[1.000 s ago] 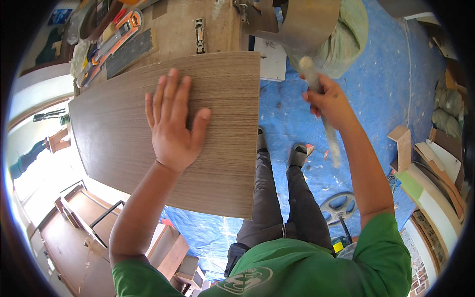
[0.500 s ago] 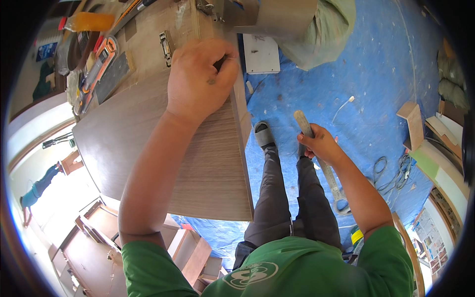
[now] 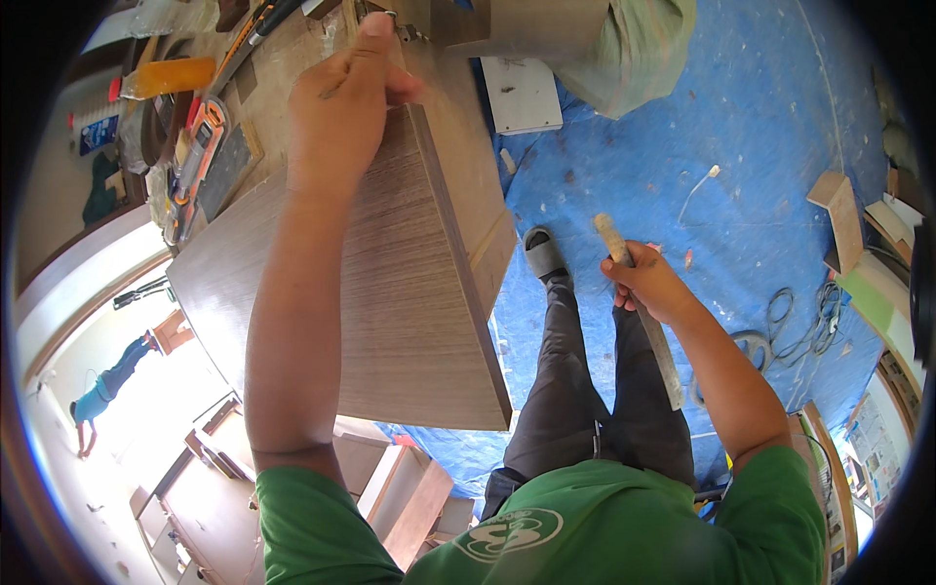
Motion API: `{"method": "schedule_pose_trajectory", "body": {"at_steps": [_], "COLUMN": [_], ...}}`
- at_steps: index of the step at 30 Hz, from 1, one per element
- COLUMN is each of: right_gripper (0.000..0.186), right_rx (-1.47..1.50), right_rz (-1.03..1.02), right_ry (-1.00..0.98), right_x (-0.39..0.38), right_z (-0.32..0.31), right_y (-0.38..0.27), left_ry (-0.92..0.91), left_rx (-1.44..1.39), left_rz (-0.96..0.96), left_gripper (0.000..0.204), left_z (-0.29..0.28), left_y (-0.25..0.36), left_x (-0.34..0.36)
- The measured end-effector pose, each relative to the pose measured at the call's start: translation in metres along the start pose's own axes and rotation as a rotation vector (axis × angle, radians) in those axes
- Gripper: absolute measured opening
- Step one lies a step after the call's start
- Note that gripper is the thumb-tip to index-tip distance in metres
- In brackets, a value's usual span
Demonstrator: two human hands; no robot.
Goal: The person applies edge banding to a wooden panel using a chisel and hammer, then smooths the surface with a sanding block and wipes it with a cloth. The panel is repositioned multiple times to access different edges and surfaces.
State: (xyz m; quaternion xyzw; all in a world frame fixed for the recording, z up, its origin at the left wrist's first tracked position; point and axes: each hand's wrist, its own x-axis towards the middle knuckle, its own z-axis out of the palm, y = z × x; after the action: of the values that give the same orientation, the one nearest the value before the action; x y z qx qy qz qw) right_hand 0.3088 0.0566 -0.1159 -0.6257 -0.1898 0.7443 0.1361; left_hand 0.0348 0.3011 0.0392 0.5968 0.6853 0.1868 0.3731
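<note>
Left hand at the far corner of a wood-grain panel, right hand holding a stick off to the panel's right.

The panel (image 3: 400,292) lies over the brown counter (image 3: 458,132). The left hand (image 3: 336,112) covers the panel's far edge, thumb raised and fingers curled; whether its grip is closed on that edge or on something small, I cannot tell. Well apart to the panel's right, the right hand (image 3: 645,283) has its grip wrapped around the pale flat stick (image 3: 661,351), above the blue tarp (image 3: 751,97). Beyond the panel to the left lie a bottle of orange liquid (image 3: 175,78) and an orange-and-grey tool (image 3: 200,146); beyond it to the right is a white board (image 3: 522,95).
</note>
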Motion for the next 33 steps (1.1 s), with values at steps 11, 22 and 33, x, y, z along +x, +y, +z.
{"method": "schedule_pose_trajectory", "body": {"at_steps": [11, 22, 33], "right_gripper": [0.027, 0.029, 0.024], "right_rx": [0.120, 0.052, -0.329], "right_rz": [-0.055, -0.271, -0.869], "right_ry": [-0.095, -0.065, 0.188], "right_x": [-0.001, -0.021, -0.036], "right_z": [-0.001, 0.028, 0.069], "right_y": [-0.012, -0.092, -0.177], "left_ry": [0.032, -0.189, 0.153], "left_rx": [0.475, 0.076, -0.302], "left_rz": [0.757, 0.197, 0.380], "left_gripper": [0.043, 0.037, 0.034], "left_z": [-0.003, -0.017, -0.004], "left_y": [-0.025, -0.022, -0.043], "left_x": [-0.045, -0.019, -0.021]}}
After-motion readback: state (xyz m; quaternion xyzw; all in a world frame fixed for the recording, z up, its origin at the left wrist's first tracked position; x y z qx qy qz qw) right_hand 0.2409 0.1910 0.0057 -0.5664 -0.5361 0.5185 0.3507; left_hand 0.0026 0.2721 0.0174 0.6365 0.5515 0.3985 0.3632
